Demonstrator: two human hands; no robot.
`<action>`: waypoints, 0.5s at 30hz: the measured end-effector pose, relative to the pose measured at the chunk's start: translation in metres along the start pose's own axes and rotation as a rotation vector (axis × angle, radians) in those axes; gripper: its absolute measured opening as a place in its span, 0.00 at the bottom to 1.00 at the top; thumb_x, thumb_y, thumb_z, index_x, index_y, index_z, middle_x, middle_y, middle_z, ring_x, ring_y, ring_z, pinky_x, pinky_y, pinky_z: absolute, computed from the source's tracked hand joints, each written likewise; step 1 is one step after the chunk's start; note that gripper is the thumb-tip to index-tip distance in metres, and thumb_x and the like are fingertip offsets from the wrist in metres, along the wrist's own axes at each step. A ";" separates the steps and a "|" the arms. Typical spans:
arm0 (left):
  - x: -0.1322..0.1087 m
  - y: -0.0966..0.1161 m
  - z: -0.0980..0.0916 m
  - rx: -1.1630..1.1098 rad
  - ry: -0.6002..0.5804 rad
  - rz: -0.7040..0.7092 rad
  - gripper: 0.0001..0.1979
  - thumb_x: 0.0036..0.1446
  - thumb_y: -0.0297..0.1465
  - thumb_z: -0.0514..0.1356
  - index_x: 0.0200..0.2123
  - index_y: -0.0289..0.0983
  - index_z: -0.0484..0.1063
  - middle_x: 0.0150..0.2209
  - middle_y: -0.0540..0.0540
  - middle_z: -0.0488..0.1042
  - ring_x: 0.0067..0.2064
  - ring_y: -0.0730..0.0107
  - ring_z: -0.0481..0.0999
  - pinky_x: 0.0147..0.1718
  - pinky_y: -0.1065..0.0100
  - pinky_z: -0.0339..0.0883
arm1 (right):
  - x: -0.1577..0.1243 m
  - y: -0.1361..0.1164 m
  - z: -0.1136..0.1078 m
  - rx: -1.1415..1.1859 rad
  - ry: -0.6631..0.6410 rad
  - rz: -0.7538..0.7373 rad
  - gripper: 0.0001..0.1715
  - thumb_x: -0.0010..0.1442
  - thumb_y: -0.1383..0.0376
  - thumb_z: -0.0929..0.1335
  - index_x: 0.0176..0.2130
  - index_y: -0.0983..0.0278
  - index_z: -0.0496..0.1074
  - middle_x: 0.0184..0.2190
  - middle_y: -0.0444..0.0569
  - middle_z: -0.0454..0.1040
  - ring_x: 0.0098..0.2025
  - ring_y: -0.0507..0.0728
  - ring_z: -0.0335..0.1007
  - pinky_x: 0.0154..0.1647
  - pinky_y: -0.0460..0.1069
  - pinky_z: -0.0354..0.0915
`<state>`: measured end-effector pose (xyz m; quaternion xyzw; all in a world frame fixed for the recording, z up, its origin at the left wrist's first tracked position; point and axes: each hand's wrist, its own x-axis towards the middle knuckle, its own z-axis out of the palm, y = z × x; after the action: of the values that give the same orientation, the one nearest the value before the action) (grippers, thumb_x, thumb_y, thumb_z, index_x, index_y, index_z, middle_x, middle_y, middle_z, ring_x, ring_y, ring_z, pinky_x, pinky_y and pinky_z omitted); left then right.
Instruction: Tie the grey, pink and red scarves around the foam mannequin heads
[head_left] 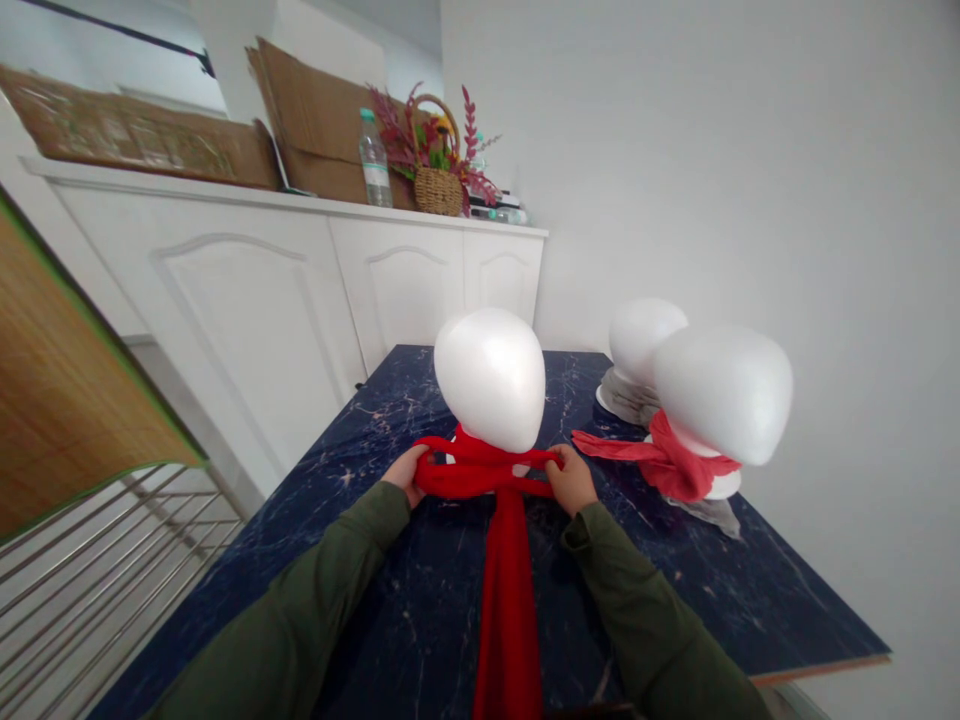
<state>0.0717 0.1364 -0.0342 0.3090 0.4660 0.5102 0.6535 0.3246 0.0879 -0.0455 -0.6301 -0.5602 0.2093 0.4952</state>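
A white foam mannequin head [491,378] stands on the dark blue marble table [390,600] straight ahead of me. A red scarf [508,560] is wrapped round its neck, and its long tail runs down the table toward me. My left hand [406,474] is closed on the scarf's loop at the left of the neck. My right hand [571,480] grips the scarf at the right of the neck. Both my sleeves are olive green.
Two more white foam heads stand at the right: one [722,395] wears a red scarf [667,462], the other [641,340] sits behind it. White cabinets [300,290] carry cardboard, a water bottle [373,160] and a flower basket [437,170]. A metal rack [97,560] is at left.
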 end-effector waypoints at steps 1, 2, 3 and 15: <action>0.001 0.004 -0.004 0.047 0.006 0.021 0.04 0.45 0.28 0.54 0.21 0.35 0.65 0.11 0.55 0.58 0.13 0.77 0.59 0.13 0.74 0.57 | 0.001 0.001 -0.004 -0.071 0.009 -0.029 0.09 0.46 0.66 0.59 0.29 0.64 0.66 0.23 0.43 0.67 0.27 0.52 0.62 0.30 0.47 0.57; 0.002 0.009 -0.008 0.097 0.012 0.048 0.03 0.43 0.27 0.56 0.20 0.35 0.65 0.10 0.56 0.56 0.12 0.78 0.56 0.13 0.75 0.54 | 0.003 0.002 -0.007 -0.115 0.017 -0.042 0.10 0.46 0.66 0.59 0.30 0.64 0.66 0.24 0.43 0.68 0.27 0.52 0.62 0.31 0.47 0.57; 0.004 0.014 -0.013 0.132 0.022 0.074 0.03 0.40 0.27 0.58 0.21 0.35 0.66 0.10 0.57 0.55 0.12 0.79 0.54 0.13 0.75 0.53 | 0.006 0.003 -0.011 -0.149 0.024 -0.055 0.10 0.47 0.66 0.59 0.30 0.64 0.66 0.25 0.44 0.68 0.27 0.53 0.62 0.31 0.48 0.57; 0.008 0.011 -0.028 0.890 0.031 0.575 0.15 0.29 0.24 0.59 0.28 0.39 0.72 0.27 0.50 0.72 0.32 0.65 0.69 0.36 0.69 0.61 | 0.024 0.024 -0.004 -0.023 -0.113 -0.109 0.11 0.49 0.63 0.59 0.30 0.64 0.67 0.25 0.45 0.69 0.29 0.54 0.64 0.32 0.49 0.58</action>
<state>0.0423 0.1450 -0.0373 0.6645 0.5434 0.4261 0.2858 0.3466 0.1117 -0.0576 -0.5915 -0.6230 0.2109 0.4664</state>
